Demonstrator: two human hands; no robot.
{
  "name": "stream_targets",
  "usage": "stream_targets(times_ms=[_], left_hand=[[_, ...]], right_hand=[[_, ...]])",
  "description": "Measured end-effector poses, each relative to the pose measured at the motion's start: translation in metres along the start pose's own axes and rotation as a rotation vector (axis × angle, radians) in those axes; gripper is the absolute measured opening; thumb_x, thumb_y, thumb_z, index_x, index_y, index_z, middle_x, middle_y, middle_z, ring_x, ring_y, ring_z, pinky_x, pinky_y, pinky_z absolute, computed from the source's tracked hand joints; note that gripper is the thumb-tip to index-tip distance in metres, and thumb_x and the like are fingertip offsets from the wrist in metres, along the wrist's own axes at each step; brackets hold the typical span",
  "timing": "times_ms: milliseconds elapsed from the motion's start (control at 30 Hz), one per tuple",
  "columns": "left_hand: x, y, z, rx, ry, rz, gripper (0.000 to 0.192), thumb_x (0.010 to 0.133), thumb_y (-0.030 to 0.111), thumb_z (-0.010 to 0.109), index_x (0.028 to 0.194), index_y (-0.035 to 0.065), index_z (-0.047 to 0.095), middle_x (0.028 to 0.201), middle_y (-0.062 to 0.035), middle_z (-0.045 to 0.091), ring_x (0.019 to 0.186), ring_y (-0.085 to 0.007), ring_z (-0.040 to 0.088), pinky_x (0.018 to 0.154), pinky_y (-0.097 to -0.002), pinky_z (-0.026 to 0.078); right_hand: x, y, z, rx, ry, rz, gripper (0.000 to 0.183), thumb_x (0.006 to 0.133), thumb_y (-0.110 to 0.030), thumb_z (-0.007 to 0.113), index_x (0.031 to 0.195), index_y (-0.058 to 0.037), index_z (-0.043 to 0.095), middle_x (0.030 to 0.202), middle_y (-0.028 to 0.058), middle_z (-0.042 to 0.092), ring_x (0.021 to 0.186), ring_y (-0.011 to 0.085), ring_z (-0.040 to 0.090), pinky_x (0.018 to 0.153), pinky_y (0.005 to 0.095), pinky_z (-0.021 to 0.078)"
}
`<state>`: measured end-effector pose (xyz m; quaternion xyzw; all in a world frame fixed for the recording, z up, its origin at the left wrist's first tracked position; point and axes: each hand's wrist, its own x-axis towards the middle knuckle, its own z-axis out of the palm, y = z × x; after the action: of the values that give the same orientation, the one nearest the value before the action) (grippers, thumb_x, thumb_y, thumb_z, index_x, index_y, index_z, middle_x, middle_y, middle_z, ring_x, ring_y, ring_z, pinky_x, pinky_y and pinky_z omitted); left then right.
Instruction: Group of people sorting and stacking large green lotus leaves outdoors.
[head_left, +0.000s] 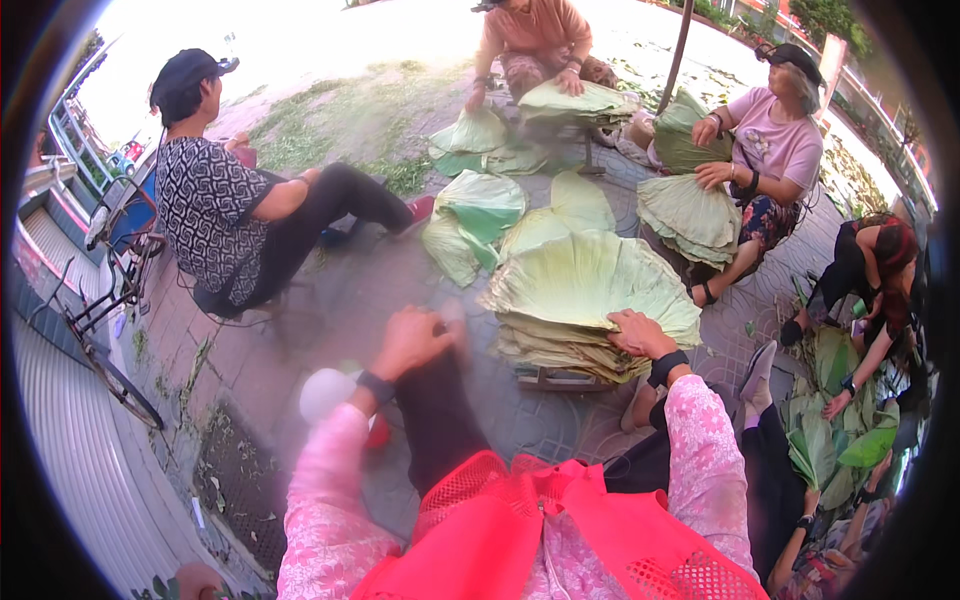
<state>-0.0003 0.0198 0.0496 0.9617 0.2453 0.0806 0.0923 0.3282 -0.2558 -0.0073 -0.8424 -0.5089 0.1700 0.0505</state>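
Observation:
A thick stack of large, pale green dried leaves, which look like lotus leaves, rests on a low stand before me. My right hand grips the near edge of the top layer, fingers over the rim. Its upper layer stands slightly apart from the browner leaf edges below. My left hand is above my left knee, left of the stack and apart from it. Its fingers are curled and blurred, so whether it holds anything is unclear. Just beyond the stack lie loose folded leaves on the paving.
Co-workers sit around: a person at left, one at the far side and one at right, the latter two handling leaves. More people bend over greener leaves at lower right. A bicycle stands at left; a pole rises behind.

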Motion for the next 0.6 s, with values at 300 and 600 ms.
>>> stream_targets(times_ms=[300,600], left_hand=[[-0.012,-0.009,-0.019,-0.005,-0.111,-0.133,0.038,0.077,0.045,0.066,0.094,0.0111,0.071,0.094,-0.0124,0.068,0.096,-0.0312,0.061,0.082,-0.0421,0.049],[-0.01,-0.007,-0.005,-0.081,-0.065,-0.132,0.037,0.081,0.046,0.061,0.093,0.0127,0.071,0.092,-0.015,0.067,0.095,-0.0326,0.061,0.083,-0.0427,0.048]], right_hand=[[0.023,-0.015,-0.027,-0.004,-0.094,-0.092,0.038,0.084,-0.036,0.048,0.105,-0.0082,0.063,0.102,0.0224,0.064,0.097,0.0403,0.06,0.084,0.0459,0.0473],[0.035,0.009,-0.022,-0.079,-0.156,-0.141,0.033,0.077,-0.031,0.054,0.1,-0.0099,0.067,0.09,0.0195,0.067,0.087,0.0379,0.063,0.078,0.0457,0.0501]])
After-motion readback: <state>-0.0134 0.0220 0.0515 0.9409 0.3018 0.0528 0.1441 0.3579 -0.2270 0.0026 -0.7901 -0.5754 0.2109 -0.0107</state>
